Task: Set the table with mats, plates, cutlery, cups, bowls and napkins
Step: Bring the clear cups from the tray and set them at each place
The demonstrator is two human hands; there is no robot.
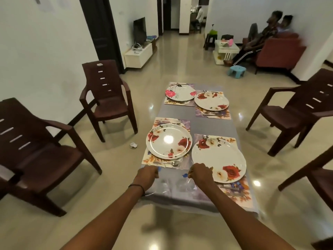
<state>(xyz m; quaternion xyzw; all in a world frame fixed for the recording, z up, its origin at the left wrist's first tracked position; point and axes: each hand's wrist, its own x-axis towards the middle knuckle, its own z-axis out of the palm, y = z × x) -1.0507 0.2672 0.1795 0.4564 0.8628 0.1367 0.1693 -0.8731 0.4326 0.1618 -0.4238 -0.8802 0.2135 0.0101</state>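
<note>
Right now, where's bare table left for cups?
Two patches: the grey cloth between the far-left mat and near-left mat, and the near end, this side of the left hand and right hand. Crowded: all four mats, each nearly filled by a plate.

Glossy plates (169, 141), brown plastic chairs (106, 98)

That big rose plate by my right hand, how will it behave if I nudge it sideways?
The plate looks rigid and lies flat, so it should slide, not roll or tip. Its glossy finish and smooth mat suggest it slips easily. It sits near the table edge; a fall might break it.
</note>
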